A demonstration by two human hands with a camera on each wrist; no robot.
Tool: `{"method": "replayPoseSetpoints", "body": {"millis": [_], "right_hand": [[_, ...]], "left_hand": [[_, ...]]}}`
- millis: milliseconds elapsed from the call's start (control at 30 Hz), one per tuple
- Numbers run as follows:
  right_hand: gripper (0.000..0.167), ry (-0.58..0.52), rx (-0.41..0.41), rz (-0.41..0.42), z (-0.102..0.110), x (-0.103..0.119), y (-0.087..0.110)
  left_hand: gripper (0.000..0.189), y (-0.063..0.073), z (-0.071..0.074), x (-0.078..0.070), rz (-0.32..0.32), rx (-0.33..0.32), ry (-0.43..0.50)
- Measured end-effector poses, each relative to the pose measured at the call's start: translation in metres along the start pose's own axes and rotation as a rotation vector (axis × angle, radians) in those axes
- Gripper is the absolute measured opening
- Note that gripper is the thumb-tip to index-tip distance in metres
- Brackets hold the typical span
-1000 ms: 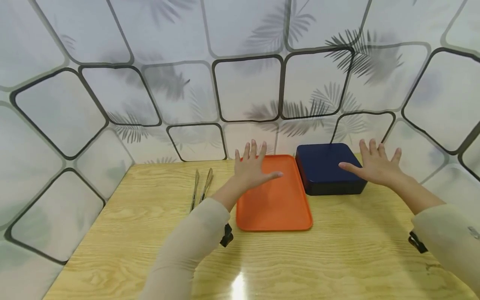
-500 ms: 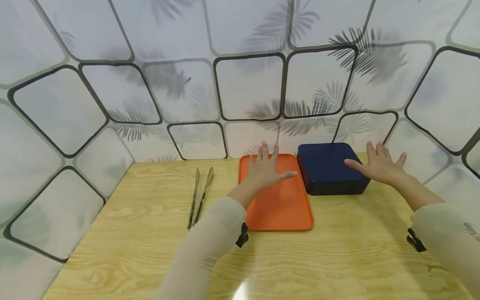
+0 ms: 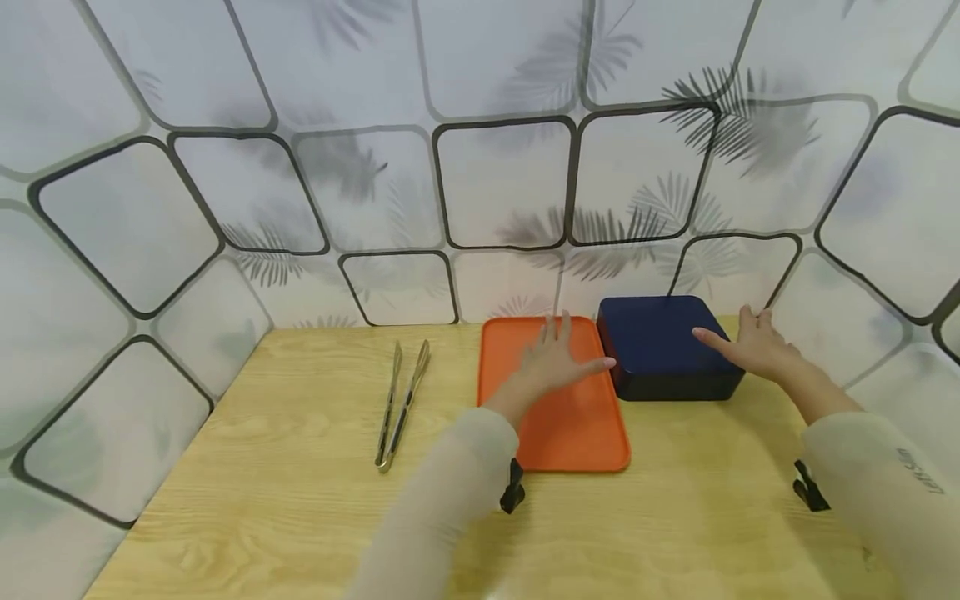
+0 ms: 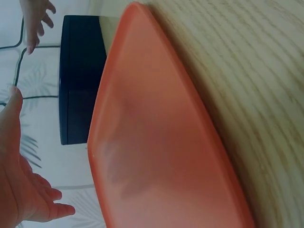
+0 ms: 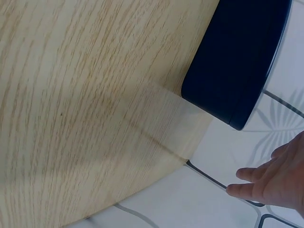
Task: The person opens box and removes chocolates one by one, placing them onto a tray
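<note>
A dark navy box (image 3: 663,337) with a flat lid stands at the back right of the table. My left hand (image 3: 551,364) hovers over the orange tray (image 3: 577,433), fingers spread, its thumb pointing at the box's left side. On the box's other side, my right hand (image 3: 759,346) is held with its fingers apart and its thumb overlapping the box's right edge in the head view. In the left wrist view the left hand (image 4: 23,185) is above the tray with nothing in it. The right wrist view shows the right hand (image 5: 275,175) apart from the box.
Metal tongs (image 3: 397,417) lie on the wooden table (image 3: 262,467), left of the tray. Behind the table hangs a patterned white curtain or wall covering (image 3: 502,183), which also closes in both sides. The tray's right edge lies close beside the box.
My left hand has moved right across the tray toward the box, uncovering the tongs fully. The right hand has shifted slightly and lowered beside the box's right side.
</note>
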State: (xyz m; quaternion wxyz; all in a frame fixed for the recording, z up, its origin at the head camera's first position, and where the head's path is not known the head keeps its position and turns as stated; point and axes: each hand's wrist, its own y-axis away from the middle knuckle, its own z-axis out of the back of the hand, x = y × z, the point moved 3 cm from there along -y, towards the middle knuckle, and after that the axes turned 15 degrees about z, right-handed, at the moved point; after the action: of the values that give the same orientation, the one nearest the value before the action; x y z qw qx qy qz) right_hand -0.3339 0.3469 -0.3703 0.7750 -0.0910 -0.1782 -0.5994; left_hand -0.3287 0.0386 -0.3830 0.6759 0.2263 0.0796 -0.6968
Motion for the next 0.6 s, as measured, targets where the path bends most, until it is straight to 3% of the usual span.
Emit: {"method": "replayPoseSetpoints", "body": {"millis": [100,200,300,467,600], "right_hand": [[0.110,-0.026,0.010,0.008,0.000,0.000,-0.001],[0.107,-0.049,-0.010,0.026,-0.001,0.001,-0.001],[0.104,-0.065,-0.019,0.021,-0.001,-0.001,-0.001],[0.104,-0.116,-0.001,-0.022,-0.005,-0.012,0.000],[0.103,-0.246,0.028,-0.050,-0.010,-0.024,0.000]], "left_hand": [[0.106,-0.001,-0.007,-0.001,0.029,0.009,0.059],[0.104,-0.001,-0.014,-0.002,0.062,0.045,0.186],[0.102,-0.001,-0.020,-0.004,0.066,0.130,0.341],[0.097,-0.003,-0.033,-0.008,0.056,0.234,0.478],[0.088,-0.007,-0.047,-0.011,0.106,0.253,0.583]]}}
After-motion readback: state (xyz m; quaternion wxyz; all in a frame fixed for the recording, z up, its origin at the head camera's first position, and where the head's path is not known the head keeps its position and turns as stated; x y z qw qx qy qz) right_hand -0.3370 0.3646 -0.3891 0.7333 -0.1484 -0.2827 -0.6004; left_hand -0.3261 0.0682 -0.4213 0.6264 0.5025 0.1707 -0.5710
